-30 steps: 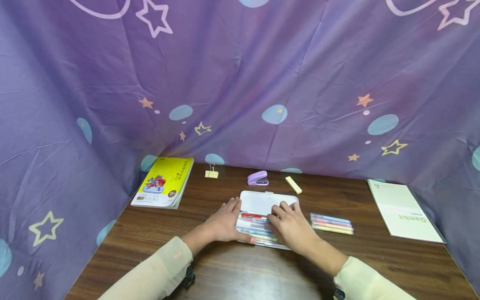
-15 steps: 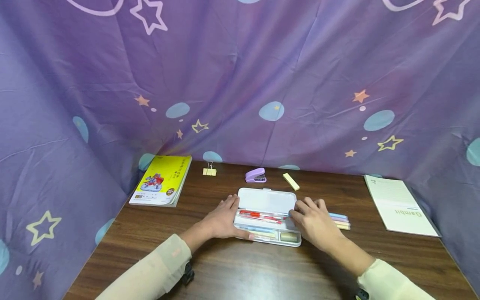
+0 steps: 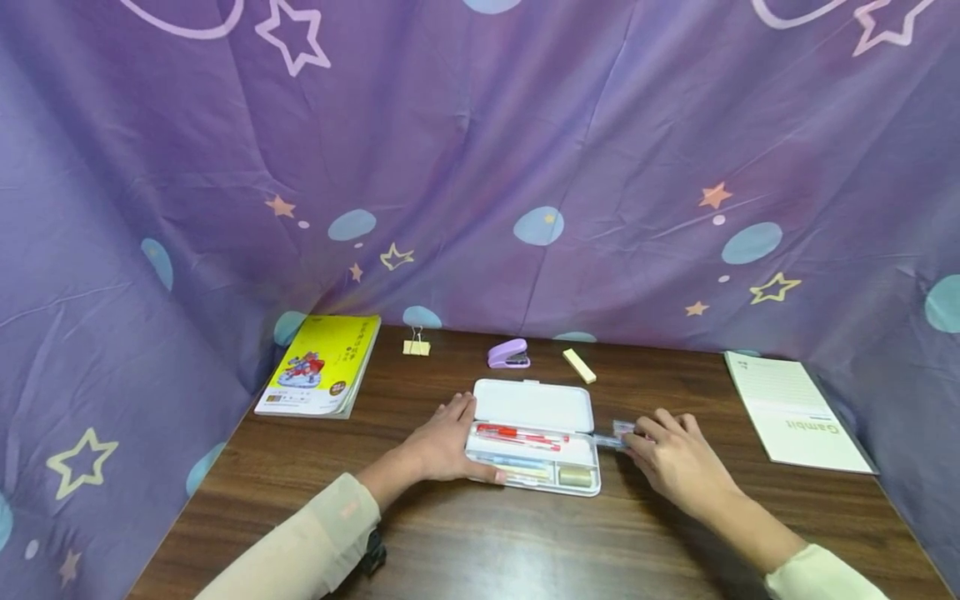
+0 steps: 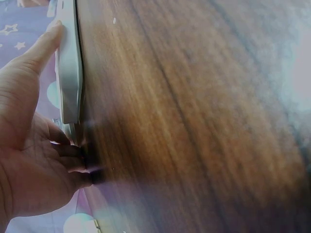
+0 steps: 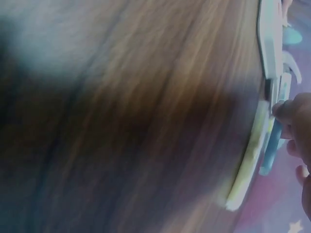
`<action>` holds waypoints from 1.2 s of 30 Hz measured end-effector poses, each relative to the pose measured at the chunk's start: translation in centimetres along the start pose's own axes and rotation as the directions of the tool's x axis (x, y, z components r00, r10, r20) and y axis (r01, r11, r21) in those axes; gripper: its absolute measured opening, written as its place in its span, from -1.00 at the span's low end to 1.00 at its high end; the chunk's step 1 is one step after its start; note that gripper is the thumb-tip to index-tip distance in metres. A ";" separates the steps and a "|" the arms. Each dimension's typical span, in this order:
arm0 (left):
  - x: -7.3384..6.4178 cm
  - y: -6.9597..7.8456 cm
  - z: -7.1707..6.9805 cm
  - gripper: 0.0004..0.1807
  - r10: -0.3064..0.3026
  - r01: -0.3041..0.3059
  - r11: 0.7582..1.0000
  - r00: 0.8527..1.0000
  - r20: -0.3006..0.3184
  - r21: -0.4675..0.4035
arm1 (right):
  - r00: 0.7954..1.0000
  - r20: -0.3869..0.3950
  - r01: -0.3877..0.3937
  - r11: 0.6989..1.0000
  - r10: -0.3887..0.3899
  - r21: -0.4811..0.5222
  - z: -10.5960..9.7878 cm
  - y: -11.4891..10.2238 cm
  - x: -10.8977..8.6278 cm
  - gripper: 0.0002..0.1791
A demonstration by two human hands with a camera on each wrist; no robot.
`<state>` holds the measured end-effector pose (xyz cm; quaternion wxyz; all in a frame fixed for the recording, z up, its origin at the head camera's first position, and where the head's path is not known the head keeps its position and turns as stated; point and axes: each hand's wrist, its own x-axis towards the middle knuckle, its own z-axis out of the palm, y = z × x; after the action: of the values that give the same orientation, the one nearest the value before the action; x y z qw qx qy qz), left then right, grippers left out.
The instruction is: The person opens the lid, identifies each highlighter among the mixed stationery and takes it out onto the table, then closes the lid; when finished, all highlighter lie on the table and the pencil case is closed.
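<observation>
A white pencil case [image 3: 534, 406] lies with its lid raised on the table. Red pens [image 3: 517, 435] rest in its upper tray, with pale pens and an olive-gold block in the lower section. My left hand [image 3: 446, 442] holds the case's left end, thumb along the front edge and fingers at the side. Just right of the case, my right hand [image 3: 678, 458] pinches a slim clear bluish pen [image 3: 609, 442]. Under and beside that hand lie pastel markers, mostly hidden in the head view; a yellow marker [image 5: 247, 162] and a blue marker [image 5: 272, 148] show in the right wrist view.
Along the back stand a binder clip [image 3: 417, 346], a lilac stapler [image 3: 509, 354] and a pale yellow bar [image 3: 579, 366]. A yellow book [image 3: 322, 367] lies at the left, a notepad [image 3: 798, 417] at the right. Purple star-printed cloth [image 3: 480, 167] hangs behind the table.
My right hand has moved right, out of the pencil case, with a clear bluish pen between its fingers, and now reaches over the pastel markers. The left hand keeps its place on the case.
</observation>
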<state>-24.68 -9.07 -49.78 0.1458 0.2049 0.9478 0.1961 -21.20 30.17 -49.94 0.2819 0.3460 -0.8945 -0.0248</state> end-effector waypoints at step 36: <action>-0.1 0.0 0.1 0.61 0.008 -0.008 1.000 1.000 -0.012 -0.004 | 0.999 -0.005 -0.047 0.999 0.047 0.019 0.5 1.0 -3.6 -0.76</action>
<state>-24.54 -9.09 -49.82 0.1398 0.2071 0.9474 0.1999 -19.93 33.12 -51.86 0.2814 0.3278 -0.9018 -0.0087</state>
